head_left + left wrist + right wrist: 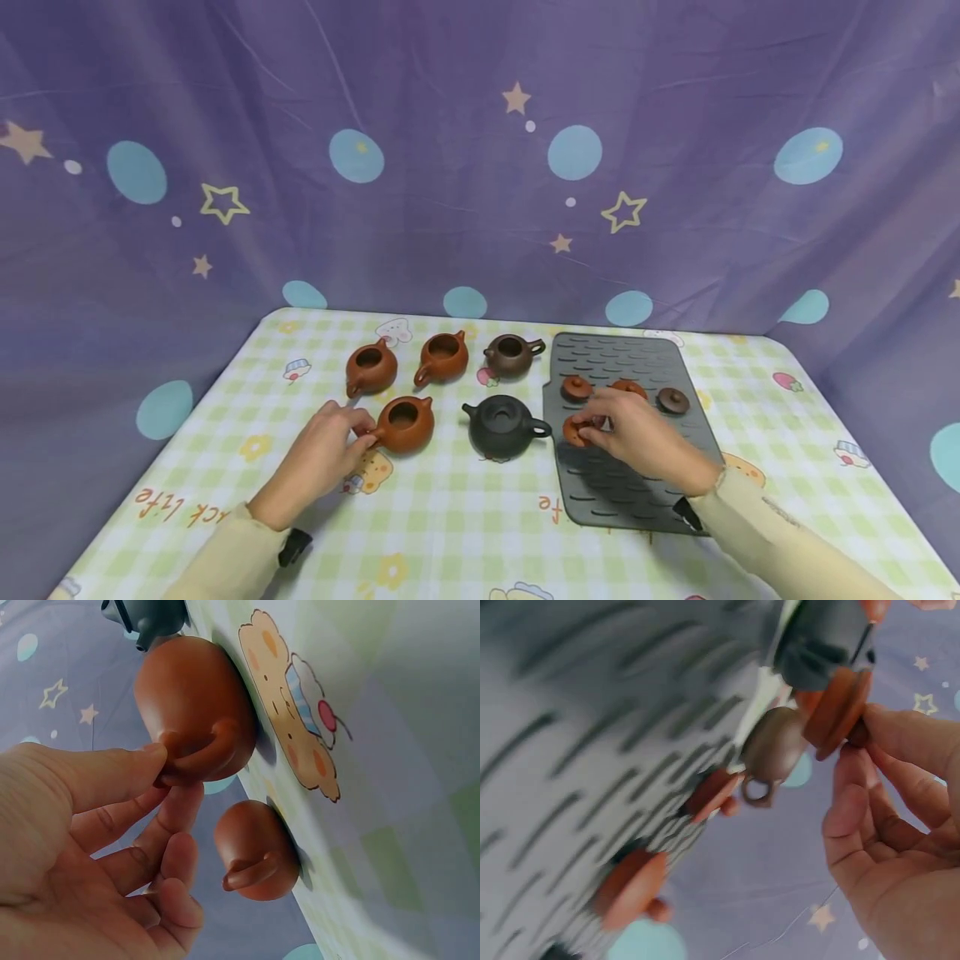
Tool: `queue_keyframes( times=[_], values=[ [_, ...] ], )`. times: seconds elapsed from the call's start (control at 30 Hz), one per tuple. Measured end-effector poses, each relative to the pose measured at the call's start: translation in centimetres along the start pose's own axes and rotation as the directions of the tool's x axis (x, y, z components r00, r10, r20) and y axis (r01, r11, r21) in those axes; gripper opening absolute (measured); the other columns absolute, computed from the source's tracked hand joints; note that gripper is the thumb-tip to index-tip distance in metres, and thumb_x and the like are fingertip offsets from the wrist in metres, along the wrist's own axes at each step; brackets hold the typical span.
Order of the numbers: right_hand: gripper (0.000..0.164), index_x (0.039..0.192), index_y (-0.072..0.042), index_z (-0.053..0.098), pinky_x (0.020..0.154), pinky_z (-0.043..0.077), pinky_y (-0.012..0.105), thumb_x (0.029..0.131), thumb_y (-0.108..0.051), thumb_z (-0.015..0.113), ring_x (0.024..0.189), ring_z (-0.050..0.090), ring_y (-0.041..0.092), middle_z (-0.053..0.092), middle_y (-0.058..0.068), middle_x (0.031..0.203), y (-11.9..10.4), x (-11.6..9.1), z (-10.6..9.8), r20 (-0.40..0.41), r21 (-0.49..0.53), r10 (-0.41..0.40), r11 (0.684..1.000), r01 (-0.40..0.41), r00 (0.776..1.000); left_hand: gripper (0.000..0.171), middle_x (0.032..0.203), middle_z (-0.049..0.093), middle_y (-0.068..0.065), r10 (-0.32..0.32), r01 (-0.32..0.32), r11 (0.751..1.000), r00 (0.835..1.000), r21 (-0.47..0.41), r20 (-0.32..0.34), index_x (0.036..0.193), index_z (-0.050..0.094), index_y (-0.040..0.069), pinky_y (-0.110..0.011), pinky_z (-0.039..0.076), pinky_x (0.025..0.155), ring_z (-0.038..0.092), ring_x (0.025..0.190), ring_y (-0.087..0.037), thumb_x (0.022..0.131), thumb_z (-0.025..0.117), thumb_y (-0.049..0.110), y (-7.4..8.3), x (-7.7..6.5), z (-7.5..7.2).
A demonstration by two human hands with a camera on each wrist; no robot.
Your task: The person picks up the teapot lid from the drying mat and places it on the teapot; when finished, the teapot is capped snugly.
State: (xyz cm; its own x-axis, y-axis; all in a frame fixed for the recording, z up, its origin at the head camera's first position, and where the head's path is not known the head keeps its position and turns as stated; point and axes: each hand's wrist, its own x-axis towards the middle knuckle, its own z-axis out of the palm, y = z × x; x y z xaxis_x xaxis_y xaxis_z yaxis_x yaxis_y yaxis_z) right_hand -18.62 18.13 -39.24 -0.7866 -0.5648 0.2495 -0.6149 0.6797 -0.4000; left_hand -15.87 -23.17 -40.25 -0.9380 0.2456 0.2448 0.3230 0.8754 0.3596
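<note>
My left hand (322, 446) pinches the handle (206, 756) of a small reddish-brown clay teapot (408, 435) between thumb and fingers. The pot stands lidless on the tablecloth, its spout pointing away. Over the grey mat at the right, my right hand (637, 429) grips a reddish-brown teapot lid (574, 432) by its knob. That lid (838, 712) is tilted on edge in the right wrist view, raised off the mat. Between the hands sits a black teapot (498, 437), its handle reaching the mat's left edge.
Two more reddish-brown teapots (371, 379) (447, 367) and a dark brown one (510, 364) stand lidless in the back row. On the ridged grey mat (622, 500) lie two reddish-brown lids (576, 390) (627, 387) and a dark brown lid (673, 402). A purple curtain (465, 167) hangs behind the table.
</note>
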Motion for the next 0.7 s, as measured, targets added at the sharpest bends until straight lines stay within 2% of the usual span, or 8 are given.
queue_keyframes(
  times=[0.1,0.23,0.37,0.57,0.7],
  values=[
    [0.021,0.1,-0.019,0.073,0.054,0.044,0.022,0.08,-0.012,0.076,0.069,0.057,0.008,0.06,-0.009,0.092,-1.2,1.1,0.0,-0.022,0.019,-0.042,0.999,0.042,0.999,0.012,0.071,0.056,0.011,0.004,-0.004,1.0,1.0,-0.001,-0.009,0.08,0.068,0.015,-0.031,0.038,0.061,0.042,0.07,-0.014,0.078,0.077,0.008,-0.1,-0.1,0.0],
    [0.019,0.099,-0.017,0.072,0.055,0.043,0.022,0.081,-0.011,0.075,0.066,0.051,0.003,0.058,-0.009,0.09,-2.8,2.9,0.3,-0.054,0.05,-0.124,0.991,0.127,0.991,0.011,0.072,0.057,0.009,-0.001,0.001,1.0,1.0,-0.006,-0.015,0.08,0.069,0.014,-0.031,0.038,0.061,0.043,0.07,-0.014,0.077,0.077,0.007,-0.2,0.0,0.1],
    [0.017,0.099,-0.016,0.072,0.059,0.045,0.022,0.083,-0.013,0.074,0.074,0.053,0.002,0.059,-0.009,0.092,-4.7,5.3,1.2,-0.062,0.071,-0.186,0.979,0.19,0.981,0.011,0.073,0.058,0.008,-0.011,0.01,1.0,1.0,-0.007,-0.018,0.08,0.069,0.014,-0.031,0.038,0.061,0.043,0.07,-0.014,0.078,0.077,0.008,-0.3,-0.1,0.1],
    [0.016,0.099,-0.015,0.073,0.058,0.042,0.019,0.084,-0.012,0.073,0.07,0.05,0.003,0.057,-0.008,0.089,-8.0,9.0,3.8,-0.04,0.102,-0.284,0.953,0.287,0.958,0.01,0.072,0.057,0.01,-0.009,0.009,1.0,1.0,-0.012,-0.018,0.08,0.069,0.014,-0.031,0.038,0.062,0.043,0.07,-0.014,0.078,0.077,0.008,-0.2,-0.1,0.0],
    [0.016,0.1,-0.014,0.073,0.062,0.042,0.016,0.084,-0.012,0.072,0.074,0.053,0.004,0.059,-0.006,0.089,-10.1,11.2,5.8,-0.02,0.102,-0.334,0.937,0.334,0.942,0.01,0.073,0.058,0.009,-0.01,0.009,1.0,1.0,-0.012,-0.02,0.079,0.069,0.013,-0.032,0.039,0.064,0.044,0.071,-0.014,0.078,0.077,0.009,0.0,0.0,0.0]
  ],
)
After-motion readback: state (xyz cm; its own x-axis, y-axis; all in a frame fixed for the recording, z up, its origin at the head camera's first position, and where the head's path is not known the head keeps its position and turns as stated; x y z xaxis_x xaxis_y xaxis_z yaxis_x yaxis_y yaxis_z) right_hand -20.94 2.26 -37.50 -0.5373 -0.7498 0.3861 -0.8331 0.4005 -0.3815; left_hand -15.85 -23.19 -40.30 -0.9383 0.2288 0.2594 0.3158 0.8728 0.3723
